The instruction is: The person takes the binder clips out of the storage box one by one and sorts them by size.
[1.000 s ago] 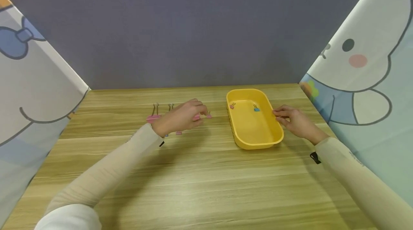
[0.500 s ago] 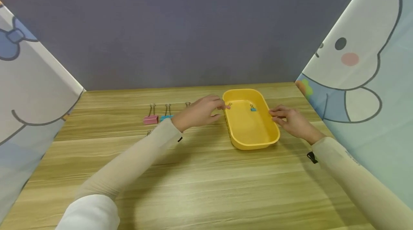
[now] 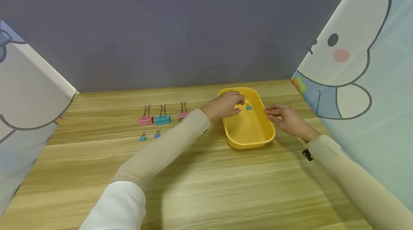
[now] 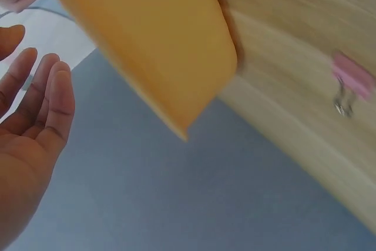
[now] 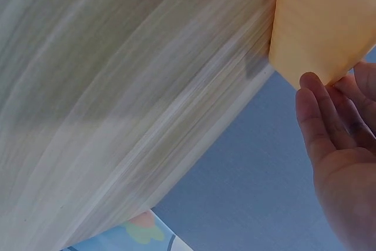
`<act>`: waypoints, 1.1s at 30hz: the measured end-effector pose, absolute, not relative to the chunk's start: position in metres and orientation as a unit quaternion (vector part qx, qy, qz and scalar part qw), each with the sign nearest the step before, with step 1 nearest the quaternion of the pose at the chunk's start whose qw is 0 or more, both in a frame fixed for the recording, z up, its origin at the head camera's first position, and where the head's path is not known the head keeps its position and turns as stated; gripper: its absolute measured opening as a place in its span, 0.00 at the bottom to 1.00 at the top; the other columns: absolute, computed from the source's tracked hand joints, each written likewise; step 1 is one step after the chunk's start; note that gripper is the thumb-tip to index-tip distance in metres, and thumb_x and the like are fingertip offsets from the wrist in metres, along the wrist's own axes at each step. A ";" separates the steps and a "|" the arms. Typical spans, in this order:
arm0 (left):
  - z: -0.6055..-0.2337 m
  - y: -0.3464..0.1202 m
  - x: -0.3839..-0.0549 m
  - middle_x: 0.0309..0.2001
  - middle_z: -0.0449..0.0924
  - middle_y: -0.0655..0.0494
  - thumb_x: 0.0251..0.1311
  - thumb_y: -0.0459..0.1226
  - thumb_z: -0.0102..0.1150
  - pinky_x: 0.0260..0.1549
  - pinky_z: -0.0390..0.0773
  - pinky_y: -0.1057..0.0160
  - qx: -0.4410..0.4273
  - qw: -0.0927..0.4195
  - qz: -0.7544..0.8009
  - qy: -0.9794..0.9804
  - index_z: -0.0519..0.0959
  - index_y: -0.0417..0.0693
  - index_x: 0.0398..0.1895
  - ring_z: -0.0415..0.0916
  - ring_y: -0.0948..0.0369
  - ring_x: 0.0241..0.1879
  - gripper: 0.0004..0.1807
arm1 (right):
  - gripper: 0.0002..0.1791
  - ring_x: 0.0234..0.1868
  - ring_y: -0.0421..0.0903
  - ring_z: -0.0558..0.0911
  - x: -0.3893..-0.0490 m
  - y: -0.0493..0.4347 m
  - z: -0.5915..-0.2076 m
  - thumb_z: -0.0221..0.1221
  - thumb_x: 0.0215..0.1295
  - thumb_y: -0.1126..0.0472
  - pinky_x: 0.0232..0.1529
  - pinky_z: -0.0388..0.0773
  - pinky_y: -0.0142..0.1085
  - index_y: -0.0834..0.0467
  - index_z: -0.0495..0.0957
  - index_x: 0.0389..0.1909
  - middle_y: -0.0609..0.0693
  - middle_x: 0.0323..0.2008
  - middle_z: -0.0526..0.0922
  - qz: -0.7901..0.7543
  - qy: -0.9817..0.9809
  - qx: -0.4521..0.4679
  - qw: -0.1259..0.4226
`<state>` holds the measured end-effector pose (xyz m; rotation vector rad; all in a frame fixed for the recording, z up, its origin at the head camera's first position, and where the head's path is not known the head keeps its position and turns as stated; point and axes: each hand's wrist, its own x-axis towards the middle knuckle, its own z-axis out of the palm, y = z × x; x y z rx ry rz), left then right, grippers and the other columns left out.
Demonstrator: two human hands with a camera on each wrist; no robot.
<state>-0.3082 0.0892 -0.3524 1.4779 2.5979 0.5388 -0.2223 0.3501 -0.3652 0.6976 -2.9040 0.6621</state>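
My left hand [image 3: 225, 105] hangs over the yellow tray [image 3: 250, 145], thumb and fingers bent toward each other as in a pinch. The small pink binder clip it holds is hidden by its fingers. A small blue binder clip [image 3: 248, 108] lies in the tray, just right of those fingertips. My right hand [image 3: 288, 121] pinches the tray's right rim between thumb and fingers. In the right wrist view, the fingers [image 5: 314, 113] lie against the tray wall [image 5: 305, 39]. The left wrist view shows the left palm [image 4: 23, 160] beside the tray [image 4: 158, 33].
Left of the tray stand a large pink binder clip [image 3: 145, 121], a large blue one [image 3: 162, 120] and another pink one [image 3: 183, 115]. Before them lie small blue clips [image 3: 142, 138]; my left sleeve [image 3: 167, 147] covers part of that row. A grey panel [image 3: 180, 43] borders the wooden table.
My left hand has moved right from the clips to over the tray, taking the small pink binder clip from the table. My right hand keeps its grip on the rim. The view has shifted slightly.
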 end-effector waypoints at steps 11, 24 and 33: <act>-0.368 0.127 -0.325 0.53 0.75 0.51 0.63 0.38 0.58 0.45 0.72 0.68 0.446 0.105 0.183 0.870 0.74 0.42 0.57 0.73 0.61 0.46 0.20 | 0.15 0.44 0.56 0.80 -0.222 0.349 -0.366 0.59 0.63 0.70 0.37 0.78 0.44 0.72 0.78 0.49 0.60 0.48 0.78 0.213 -0.948 0.234 0.043; -0.388 0.141 -0.328 0.46 0.78 0.54 0.63 0.33 0.55 0.38 0.72 0.70 0.431 0.139 0.140 0.880 0.77 0.41 0.52 0.75 0.62 0.41 0.14 | 0.15 0.43 0.54 0.80 -0.223 0.344 -0.367 0.61 0.61 0.71 0.35 0.78 0.43 0.71 0.79 0.48 0.59 0.47 0.79 0.216 -0.943 0.247 0.057; -0.387 0.140 -0.325 0.42 0.77 0.55 0.70 0.35 0.47 0.37 0.72 0.67 0.403 0.168 0.118 0.892 0.78 0.46 0.50 0.73 0.60 0.40 0.12 | 0.15 0.43 0.54 0.80 -0.223 0.342 -0.366 0.60 0.61 0.70 0.36 0.78 0.43 0.71 0.78 0.48 0.59 0.47 0.79 0.217 -0.944 0.245 0.051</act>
